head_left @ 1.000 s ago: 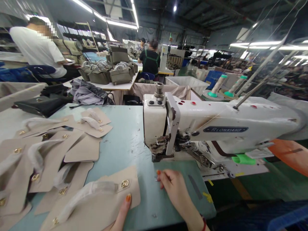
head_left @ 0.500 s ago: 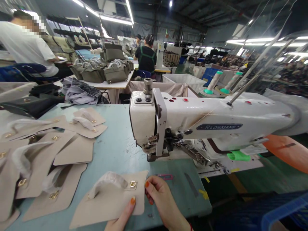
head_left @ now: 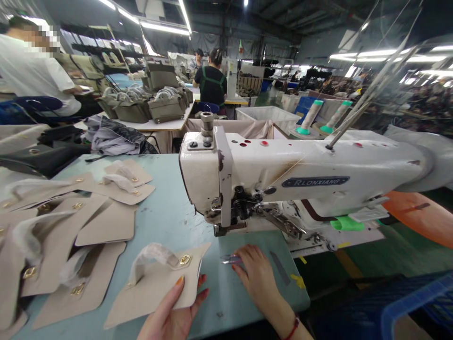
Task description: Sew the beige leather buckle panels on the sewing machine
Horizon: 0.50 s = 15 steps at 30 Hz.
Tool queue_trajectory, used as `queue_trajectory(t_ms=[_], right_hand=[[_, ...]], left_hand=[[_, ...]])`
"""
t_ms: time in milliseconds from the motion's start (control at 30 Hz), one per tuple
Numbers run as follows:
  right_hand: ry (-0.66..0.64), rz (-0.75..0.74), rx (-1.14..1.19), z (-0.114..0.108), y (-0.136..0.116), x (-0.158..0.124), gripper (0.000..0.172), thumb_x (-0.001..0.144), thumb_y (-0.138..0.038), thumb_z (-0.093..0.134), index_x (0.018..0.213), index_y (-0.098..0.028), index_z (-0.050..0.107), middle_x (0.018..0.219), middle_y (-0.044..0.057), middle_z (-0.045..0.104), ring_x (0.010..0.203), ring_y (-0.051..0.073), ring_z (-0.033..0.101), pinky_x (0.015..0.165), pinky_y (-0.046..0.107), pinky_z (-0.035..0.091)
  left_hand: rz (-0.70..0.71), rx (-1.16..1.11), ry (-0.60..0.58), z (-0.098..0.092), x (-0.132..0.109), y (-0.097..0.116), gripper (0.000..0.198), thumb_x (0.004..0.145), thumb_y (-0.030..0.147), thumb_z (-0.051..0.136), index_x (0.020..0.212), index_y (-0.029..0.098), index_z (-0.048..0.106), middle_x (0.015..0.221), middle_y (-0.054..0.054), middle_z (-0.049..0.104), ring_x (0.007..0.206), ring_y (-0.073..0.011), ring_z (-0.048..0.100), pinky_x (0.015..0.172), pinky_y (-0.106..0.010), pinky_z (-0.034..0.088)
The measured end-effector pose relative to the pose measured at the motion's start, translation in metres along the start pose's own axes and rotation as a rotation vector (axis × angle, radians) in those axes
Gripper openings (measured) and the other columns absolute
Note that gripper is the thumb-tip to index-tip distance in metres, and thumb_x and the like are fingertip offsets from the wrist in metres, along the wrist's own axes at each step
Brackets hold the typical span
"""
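My left hand (head_left: 170, 309) grips the right edge of a beige bag panel (head_left: 155, 289), thumb on top and fingers underneath. The panel's right side is tilted up off the table. A handle wrapped in white film (head_left: 152, 253) arches over the panel, and a gold buckle (head_left: 184, 260) sits at the handle's right end. My right hand (head_left: 255, 274) is closed over a pair of pink-handled thread snips (head_left: 230, 259) lying on the table in front of the sewing machine (head_left: 269, 165). The snips' metal tips point left; their handles are mostly hidden under my fingers.
Several more beige panels with wrapped handles (head_left: 81, 264) lie piled on the left of the pale green table (head_left: 166, 198). A grey strip (head_left: 279, 267) and yellow scraps (head_left: 297, 281) lie at the right. A blue crate (head_left: 389, 311) stands at lower right. Co-workers sit beyond.
My right hand has left the panel's edge and moved right onto the snips. My left hand now has its fingers under the panel and has lifted its right side.
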State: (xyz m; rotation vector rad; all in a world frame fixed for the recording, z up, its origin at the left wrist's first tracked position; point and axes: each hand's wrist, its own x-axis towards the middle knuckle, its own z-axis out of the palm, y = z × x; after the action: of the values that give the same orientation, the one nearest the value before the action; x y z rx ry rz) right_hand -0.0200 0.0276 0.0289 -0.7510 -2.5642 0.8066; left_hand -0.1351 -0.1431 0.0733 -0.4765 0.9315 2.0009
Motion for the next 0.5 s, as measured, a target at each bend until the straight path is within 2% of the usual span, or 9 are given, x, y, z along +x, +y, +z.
queue_trajectory(t_ms=[33,100,167,267,367,433,500], right_hand=[[-0.013,-0.032,-0.112,0.002,0.006,0.000,0.017,0.082,-0.015,0.064,0.099,-0.020,0.063,0.100,0.006,0.061,0.096,0.024,0.054,0.084,0.036,0.043],[-0.018,-0.066,-0.209,0.010,0.016,0.002,0.019,0.082,-0.012,0.064,0.099,-0.021,0.065,0.099,0.007,0.061,0.094,0.024,0.055,0.083,0.038,0.043],[-0.011,-0.081,-0.192,0.017,0.020,0.004,0.014,0.086,-0.009,0.057,0.092,-0.019,0.065,0.094,0.007,0.062,0.091,0.023,0.056,0.081,0.037,0.044],[0.009,-0.075,-0.123,0.023,0.015,0.004,0.023,0.092,-0.007,0.042,0.088,-0.015,0.063,0.088,0.008,0.062,0.083,0.019,0.057,0.078,0.032,0.046],[0.031,0.017,0.250,0.027,-0.003,-0.007,0.029,0.100,-0.017,0.028,0.099,-0.014,0.056,0.079,0.005,0.060,0.068,0.012,0.056,0.065,0.022,0.047],[0.023,0.071,0.600,0.032,-0.021,-0.016,0.028,0.101,-0.032,0.030,0.105,-0.015,0.052,0.078,0.003,0.058,0.066,0.011,0.053,0.062,0.021,0.045],[0.016,0.061,0.825,0.038,-0.040,-0.020,0.032,0.097,-0.044,0.037,0.102,-0.016,0.051,0.082,0.003,0.055,0.071,0.012,0.052,0.065,0.021,0.044]], left_hand=[[-0.015,-0.013,-0.004,0.003,-0.003,0.004,0.043,0.081,0.017,0.058,0.124,0.024,0.056,0.099,-0.008,0.074,0.092,-0.0284,0.069,0.079,-0.045,0.057],[-0.041,-0.024,-0.011,0.008,-0.008,0.009,0.033,0.081,0.018,0.058,0.113,0.023,0.062,0.099,-0.007,0.073,0.091,-0.0262,0.068,0.079,-0.043,0.056],[-0.064,-0.019,-0.030,0.013,-0.013,0.013,0.025,0.081,0.020,0.059,0.105,0.023,0.066,0.095,-0.006,0.073,0.088,-0.0236,0.067,0.077,-0.039,0.056],[-0.084,-0.015,-0.097,0.022,-0.021,0.014,0.018,0.078,0.021,0.065,0.096,0.024,0.066,0.081,-0.002,0.069,0.077,-0.0189,0.064,0.069,-0.033,0.054],[-0.105,-0.065,-0.221,0.029,-0.028,0.012,0.007,0.077,0.019,0.069,0.081,0.022,0.064,0.061,0.004,0.055,0.055,-0.0101,0.053,0.054,-0.023,0.046],[-0.159,-0.126,-0.290,0.031,-0.032,0.011,0.013,0.079,0.017,0.068,0.069,0.019,0.059,0.053,0.005,0.047,0.045,-0.0063,0.046,0.047,-0.019,0.039],[-0.215,-0.164,-0.324,0.032,-0.036,0.010,0.022,0.082,0.013,0.064,0.062,0.017,0.055,0.046,0.006,0.045,0.039,-0.0058,0.046,0.044,-0.019,0.038]])
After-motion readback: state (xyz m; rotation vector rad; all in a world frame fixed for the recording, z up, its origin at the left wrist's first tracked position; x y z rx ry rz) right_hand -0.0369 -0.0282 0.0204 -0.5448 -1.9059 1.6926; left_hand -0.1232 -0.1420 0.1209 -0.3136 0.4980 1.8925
